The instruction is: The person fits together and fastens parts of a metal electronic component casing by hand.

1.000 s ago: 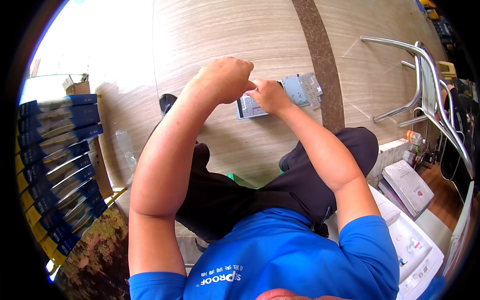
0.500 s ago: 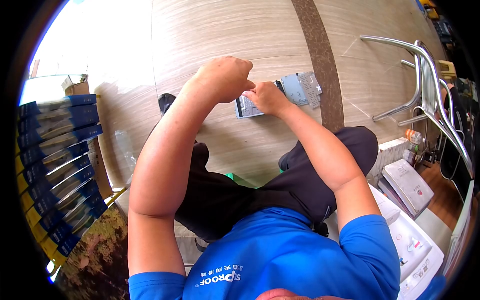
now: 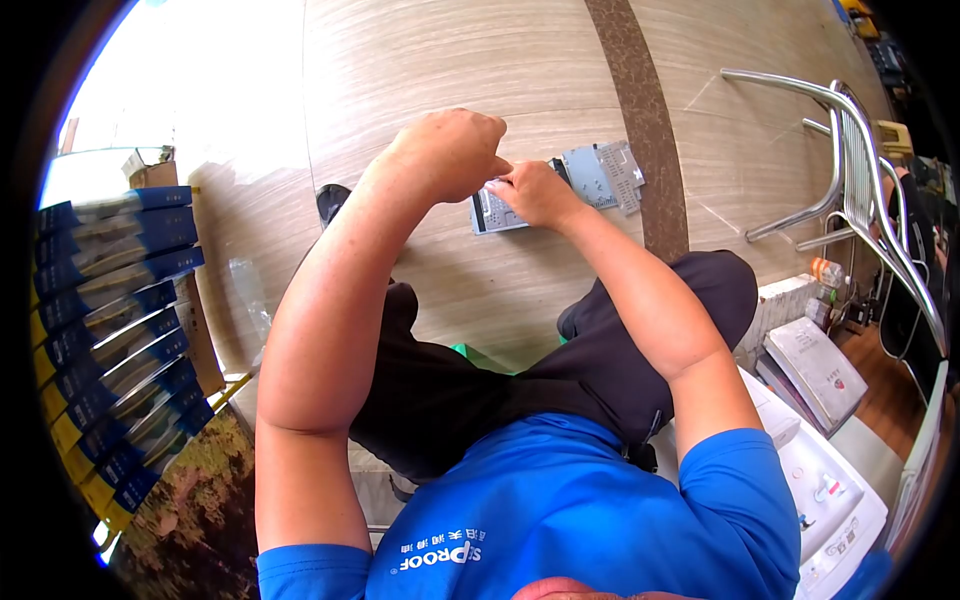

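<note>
My left hand (image 3: 447, 150) is curled closed above the floor, its knuckles facing up; anything inside it is hidden. Just right of it, my right hand (image 3: 537, 192) is closed, thumb and fingertips meeting near the left fingertips. What it grips is too small to tell. Beneath and around the right hand lies a silver-grey metal unit (image 3: 498, 217) with a black strip and small slots. A flat bluish metal part (image 3: 587, 178) and a perforated plate (image 3: 622, 178) extend to its right, next to the brown floor band.
Blue and yellow boxes (image 3: 120, 300) are stacked at the left. A metal-framed chair (image 3: 855, 170) stands at the right. Below it are a bottle (image 3: 828, 272), a white box (image 3: 815, 370) and a white tray (image 3: 825, 475). A dark shoe (image 3: 332, 203) rests on the floor (image 3: 450, 60).
My right thumb has shifted slightly left and down over the metal unit since the first frame. The left hand has moved only slightly, and the metal parts look nearly unchanged.
</note>
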A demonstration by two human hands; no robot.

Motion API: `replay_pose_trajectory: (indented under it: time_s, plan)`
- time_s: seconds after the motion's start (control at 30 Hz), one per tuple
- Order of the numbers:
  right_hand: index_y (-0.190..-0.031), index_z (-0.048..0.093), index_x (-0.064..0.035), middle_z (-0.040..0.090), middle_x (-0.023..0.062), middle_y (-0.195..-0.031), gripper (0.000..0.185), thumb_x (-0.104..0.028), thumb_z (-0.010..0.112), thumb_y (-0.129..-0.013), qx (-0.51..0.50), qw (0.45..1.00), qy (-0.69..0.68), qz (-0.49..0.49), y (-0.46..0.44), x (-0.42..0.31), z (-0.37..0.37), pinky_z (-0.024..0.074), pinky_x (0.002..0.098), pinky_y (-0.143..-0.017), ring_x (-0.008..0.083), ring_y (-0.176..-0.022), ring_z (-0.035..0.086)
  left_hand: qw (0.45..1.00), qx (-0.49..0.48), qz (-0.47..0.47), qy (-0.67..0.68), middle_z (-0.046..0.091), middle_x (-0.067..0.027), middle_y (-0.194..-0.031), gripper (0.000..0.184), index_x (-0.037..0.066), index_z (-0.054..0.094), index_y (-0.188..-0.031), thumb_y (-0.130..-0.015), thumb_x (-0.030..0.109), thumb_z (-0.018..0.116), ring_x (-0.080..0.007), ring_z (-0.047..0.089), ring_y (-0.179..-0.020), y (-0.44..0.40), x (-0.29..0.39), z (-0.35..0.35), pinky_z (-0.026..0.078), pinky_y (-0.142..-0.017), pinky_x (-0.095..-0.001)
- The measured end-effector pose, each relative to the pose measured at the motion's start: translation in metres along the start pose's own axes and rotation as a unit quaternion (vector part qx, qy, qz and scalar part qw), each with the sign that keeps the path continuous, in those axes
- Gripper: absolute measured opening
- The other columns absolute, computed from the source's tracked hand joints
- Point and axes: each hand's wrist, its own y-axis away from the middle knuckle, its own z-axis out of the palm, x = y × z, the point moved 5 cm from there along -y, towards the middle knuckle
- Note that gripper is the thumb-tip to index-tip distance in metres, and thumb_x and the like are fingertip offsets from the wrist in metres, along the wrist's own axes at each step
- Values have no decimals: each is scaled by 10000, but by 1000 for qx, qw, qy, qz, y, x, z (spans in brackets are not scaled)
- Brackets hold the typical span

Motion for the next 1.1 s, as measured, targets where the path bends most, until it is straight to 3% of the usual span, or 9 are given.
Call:
replay_pose_trajectory:
  time_s: [0.13, 0.3, 0.4, 0.53, 0.6, 0.7, 1.1]
  plan:
    - [-952, 700, -16, 682, 224, -820, 231, -228, 610, -933, -17, 999, 11, 30, -1, 2, 0, 513, 485, -762, 412, -821, 657, 1000, -1, -6, 1, 679, -183, -1181, 483, 55, 580, -1315, -923, 325, 660, -352, 609, -1158, -2, -2, 1, 485, -974, -445]
    - [-875, 682, -4, 688, 223, -803, 317, -317, 651, -911, 59, 996, 18, 60, 0, 8, -5, 523, 473, -746, 403, -814, 668, 1000, -1, 1, 0, 681, -183, -1170, 480, 59, 580, -1313, -922, 325, 660, -352, 611, -1153, 0, 0, 0, 487, -968, -445]
    - [-872, 692, -18, 692, 212, -799, 336, -353, 671, -891, 40, 992, 65, 100, 0, 9, -9, 528, 466, -748, 395, -824, 675, 1000, 3, 8, 0, 684, -184, -1161, 475, 59, 582, -1309, -922, 323, 659, -351, 613, -1148, 0, 0, 0, 489, -964, -446]
    - [-877, 703, -33, 697, 205, -822, 315, -344, 661, -896, 14, 989, 86, 118, 0, 10, -10, 529, 470, -760, 393, -833, 675, 1000, 3, 8, -2, 685, -184, -1154, 472, 56, 583, -1305, -921, 319, 659, -350, 613, -1147, -1, 0, 2, 488, -965, -446]
    - [-921, 714, -47, 704, 199, -866, 282, -318, 636, -913, 34, 994, 88, 61, -2, 9, -8, 529, 476, -780, 390, -859, 675, 1000, 2, 8, -2, 685, -184, -1155, 473, 56, 582, -1307, -921, 319, 660, -350, 612, -1149, -1, 0, 1, 488, -966, -445]
    - [-955, 716, -48, 704, 202, -905, 254, -276, 606, -930, 42, 994, 83, 58, -2, 12, -7, 528, 478, -797, 390, -888, 672, 1000, 3, 6, -2, 685, -184, -1157, 477, 57, 581, -1310, -921, 320, 660, -350, 610, -1151, -1, 0, 2, 487, -968, -444]
    - [-963, 704, -24, 704, 217, -899, 241, -238, 597, -937, 54, 996, 47, 48, -3, 13, -3, 537, 474, -805, 391, -888, 680, 1000, 4, 15, -7, 685, -178, -1164, 482, 57, 580, -1317, -911, 301, 674, -337, 615, -1154, 0, 4, 1, 491, -973, -440]
